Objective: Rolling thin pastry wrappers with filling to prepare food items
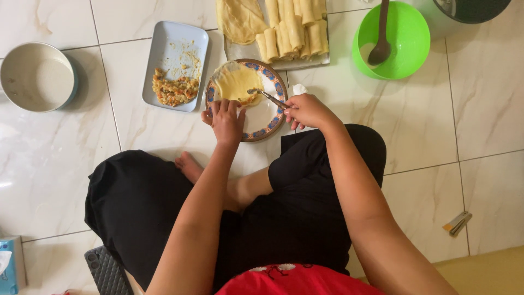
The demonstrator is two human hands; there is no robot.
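Observation:
A thin yellow wrapper [234, 81] lies on a round plate [268, 116] with a blue and orange patterned rim, set on the tiled floor. My left hand [225, 121] rests on the near edge of the wrapper, fingertips on it. My right hand [305, 111] grips a metal spoon [267, 97] whose bowl sits on the wrapper with a bit of filling. A pale blue rectangular tray [170, 46] of chopped filling [174, 90] lies left of the plate.
Several finished rolls [295, 27] and a stack of wrappers [239, 19] sit on a tray behind the plate. A green bowl [406, 38] with a ladle is at right, a white pot [35, 76] at left, a tissue box [11, 265] lower left.

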